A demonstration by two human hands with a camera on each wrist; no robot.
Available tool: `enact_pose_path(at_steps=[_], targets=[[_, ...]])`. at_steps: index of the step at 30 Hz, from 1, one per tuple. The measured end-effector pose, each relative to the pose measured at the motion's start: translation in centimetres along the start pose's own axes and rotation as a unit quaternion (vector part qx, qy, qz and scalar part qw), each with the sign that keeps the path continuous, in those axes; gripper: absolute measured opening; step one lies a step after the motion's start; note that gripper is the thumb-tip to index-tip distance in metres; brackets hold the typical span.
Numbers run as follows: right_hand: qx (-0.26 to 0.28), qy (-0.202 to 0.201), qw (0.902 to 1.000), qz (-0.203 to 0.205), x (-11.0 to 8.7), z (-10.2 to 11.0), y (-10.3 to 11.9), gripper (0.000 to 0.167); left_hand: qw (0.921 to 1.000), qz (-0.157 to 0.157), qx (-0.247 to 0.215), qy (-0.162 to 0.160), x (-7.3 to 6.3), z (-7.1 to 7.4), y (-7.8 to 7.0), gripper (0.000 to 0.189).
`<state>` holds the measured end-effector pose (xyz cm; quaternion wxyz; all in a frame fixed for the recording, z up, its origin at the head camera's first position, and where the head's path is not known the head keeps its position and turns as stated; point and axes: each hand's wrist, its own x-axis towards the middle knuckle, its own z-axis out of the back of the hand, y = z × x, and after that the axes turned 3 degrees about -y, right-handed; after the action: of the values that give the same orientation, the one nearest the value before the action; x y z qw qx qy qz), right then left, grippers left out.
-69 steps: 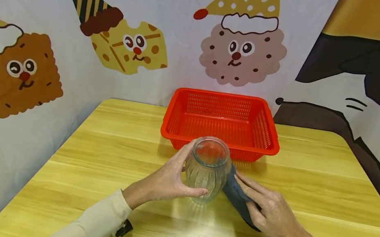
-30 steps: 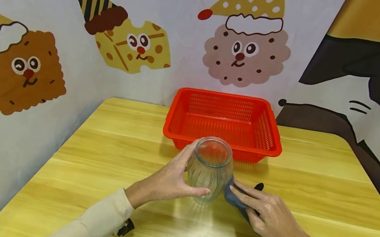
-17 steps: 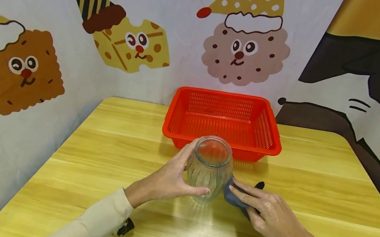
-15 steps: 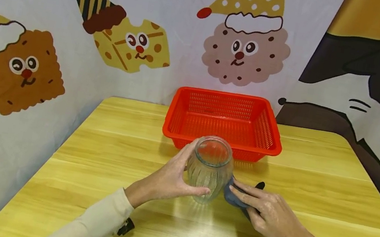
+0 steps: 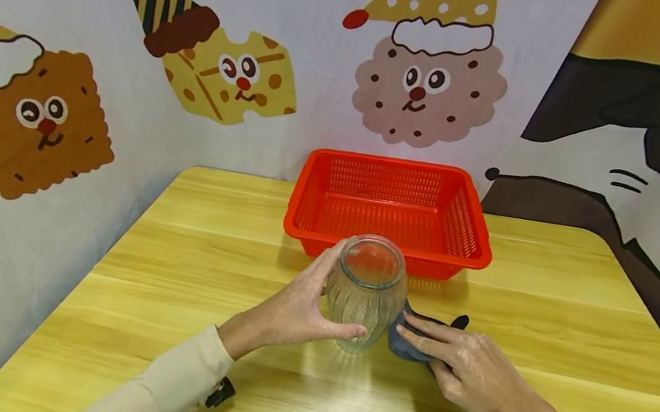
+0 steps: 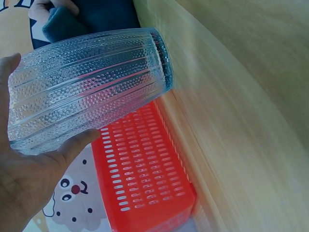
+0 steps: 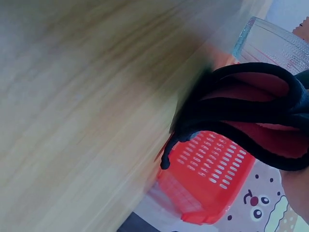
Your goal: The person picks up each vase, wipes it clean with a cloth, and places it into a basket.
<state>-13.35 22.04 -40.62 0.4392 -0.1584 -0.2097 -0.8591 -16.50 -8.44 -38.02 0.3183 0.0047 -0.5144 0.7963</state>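
Note:
A clear ribbed glass jar (image 5: 362, 305) stands mouth up in the middle of the head view. My left hand (image 5: 294, 312) holds it from the left, thumb across the front and fingers round the far side. Its pebbled wall shows in the left wrist view, with the left hand (image 6: 34, 169) at one end. My right hand (image 5: 472, 373) pinches a folded blue-grey cloth (image 5: 407, 344) against the jar's lower right side. In the right wrist view, dark folds of the cloth (image 7: 227, 111) hang close to the tabletop and cover most of the right fingers.
A red perforated plastic basket (image 5: 393, 216) sits behind the jar, near the table's back edge. The wooden table (image 5: 177, 268) spreads to both sides. A cloth backdrop (image 5: 317, 125) printed with cartoon food rises behind it.
The cloth has been bunched differently: its long flap at the lower right is gone, and a dark end now shows behind the right fingers. The left hand and jar stay nearly in place.

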Motion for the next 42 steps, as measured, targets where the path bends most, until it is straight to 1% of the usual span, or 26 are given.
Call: enact_pose_path(at_steps=[6, 9, 16, 21, 27, 33, 37, 42], targets=[[0.005, 0.027, 0.9996, -0.008, 0.14, 0.17, 0.05, 0.068, 1.0, 0.007, 0.002, 0.0, 0.05, 0.01, 0.0, 0.115], [0.004, 0.033, 0.9994, -0.01, 0.14, 0.21, 0.03, 0.069, 1.0, 0.007, 0.0, 0.001, 0.1, -0.02, -0.04, 0.114], [-0.001, 0.041, 0.9992, -0.004, 0.16, 0.13, -0.03, 0.068, 0.9999, 0.01, 0.0, -0.002, 0.06, -0.09, -0.02, 0.114], [-0.003, 0.05, 0.9987, -0.002, 0.17, -0.05, -0.06, 0.069, 1.0, 0.007, -0.002, -0.002, 0.05, -0.07, 0.05, 0.114], [-0.002, 0.049, 0.9988, 0.001, 0.14, -0.16, -0.14, 0.069, 1.0, 0.008, -0.001, -0.001, 0.02, -0.07, 0.06, 0.114], [-0.013, 0.053, 0.9984, 0.014, 0.28, -0.28, -0.17, 0.067, 1.0, 0.008, -0.004, -0.001, 0.04, -0.1, 0.08, 0.115], [-0.021, 0.055, 0.9981, 0.015, 0.31, -0.39, -0.12, 0.066, 0.9999, 0.01, -0.007, -0.001, 0.06, -0.1, 0.02, 0.115], [-0.031, 0.069, 0.9971, 0.013, 0.36, -0.44, 0.02, 0.065, 0.9998, 0.019, -0.007, 0.0, 0.01, -0.02, -0.09, 0.115]])
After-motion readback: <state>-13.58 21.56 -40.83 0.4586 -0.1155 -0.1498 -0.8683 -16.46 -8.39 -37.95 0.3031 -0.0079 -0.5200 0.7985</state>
